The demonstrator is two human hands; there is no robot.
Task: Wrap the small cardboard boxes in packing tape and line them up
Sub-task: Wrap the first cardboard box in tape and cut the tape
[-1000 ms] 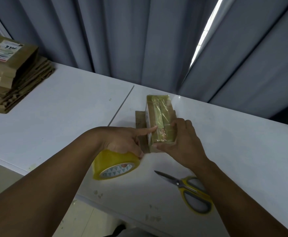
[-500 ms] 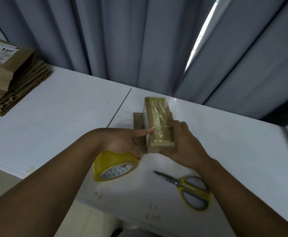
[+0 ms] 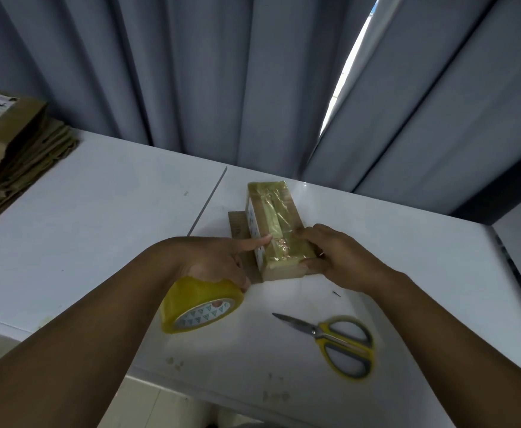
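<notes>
Between the two hands lies one small cardboard box [image 3: 271, 211]. Its top and sides are already banded with glossy tape, so wrapping this one looks nearly finished; smoothing down the last strip seems to be what is left. Whether the tape is cut from the roll cannot be told. No row of finished boxes shows, so lining up appears not yet begun.

The left hand [image 3: 216, 261] curls its thumb and lower fingers round the packing tape roll [image 3: 197, 304], while its straight index finger [image 3: 253, 242] presses the box's top edge. The right hand [image 3: 336, 257] grips the box's near right corner, fingers on top. Yellow-handled scissors [image 3: 336, 338] lie near, on the person's side of the right hand.
</notes>
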